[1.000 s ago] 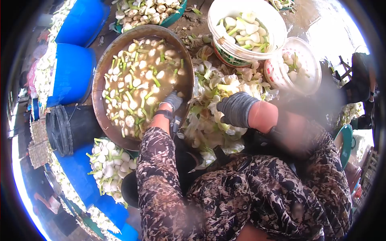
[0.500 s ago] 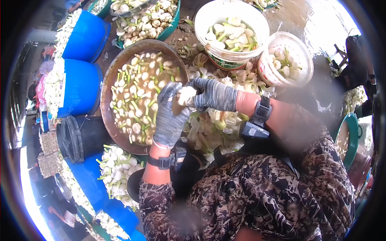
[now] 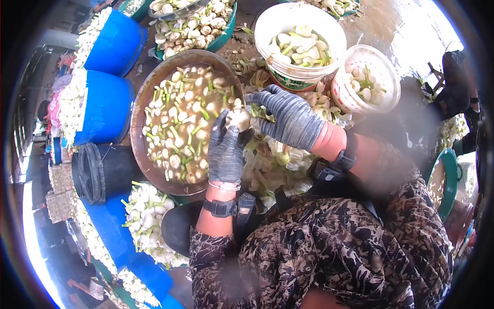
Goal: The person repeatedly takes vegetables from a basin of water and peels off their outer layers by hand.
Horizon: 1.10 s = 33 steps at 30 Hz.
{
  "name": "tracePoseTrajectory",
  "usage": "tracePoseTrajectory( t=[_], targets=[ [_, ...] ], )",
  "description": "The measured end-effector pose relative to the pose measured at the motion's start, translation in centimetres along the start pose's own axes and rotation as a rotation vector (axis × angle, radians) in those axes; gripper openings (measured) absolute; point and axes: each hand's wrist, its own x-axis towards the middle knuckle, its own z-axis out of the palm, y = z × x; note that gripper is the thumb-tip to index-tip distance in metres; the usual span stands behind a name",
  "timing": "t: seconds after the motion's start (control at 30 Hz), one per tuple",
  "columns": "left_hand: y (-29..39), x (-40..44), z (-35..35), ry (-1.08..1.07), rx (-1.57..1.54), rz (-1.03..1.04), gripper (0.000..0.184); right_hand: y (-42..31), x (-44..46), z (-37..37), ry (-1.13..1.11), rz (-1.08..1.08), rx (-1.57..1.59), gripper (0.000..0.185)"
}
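A pale garlic bulb sits in the fingers of my left hand, which wears a grey knit glove and is closed on it. My right hand, gloved the same way, is just beside the bulb. Its index finger and thumb are apart, with some green showing in the gap. Whether its fingertips touch the bulb is hard to make out. To the left of my hands is a wide round basin of murky water with many garlic bulbs floating in it. Peeled skins and leaves lie heaped beneath my hands.
Beyond the hands stand a large white bucket and a smaller one, both holding peeled bulbs. Blue tubs heaped with garlic line the left, near a black bucket. A teal basin of bulbs is at the top.
My right hand has come off the bulb and turned, with its finger and thumb now spread beside it. My left hand has shifted slightly right, still holding the bulb.
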Motion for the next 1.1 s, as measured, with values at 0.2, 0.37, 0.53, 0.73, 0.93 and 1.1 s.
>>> tracePoseTrajectory(
  t=[0.2, 0.37, 0.53, 0.73, 0.93, 1.1],
  targets=[
    [-0.4, 0.0, 0.7, 0.013, 0.218, 0.073, 0.04, -0.1, 0.3, 0.4, 0.01, -0.151, -0.22, 0.018],
    [-0.5, 0.3, 0.4, -0.007, 0.559, 0.157, 0.037, 0.0, 0.5, 0.6, -0.023, -0.108, -0.328, 0.014],
    [0.2, -0.3, 1.0, -0.093, 0.513, 0.265, 0.038, 1.2, 0.9, 0.5, 0.05, 0.058, -0.104, 0.013],
    [0.6, -0.1, 0.3, -0.193, -0.025, 0.089, 0.046, 7.5, 2.9, -2.0, 0.225, 0.295, -0.259, 0.019],
    [0.1, -0.4, 0.8, -0.112, 0.126, 0.079, 0.043, 0.8, 0.5, -0.9, -0.001, 0.228, 0.345, 0.035],
    [-0.4, -0.5, 0.1, -0.063, 0.342, 0.152, 0.049, 0.3, -0.1, 0.6, -0.104, 0.293, 0.22, 0.026]
  ],
)
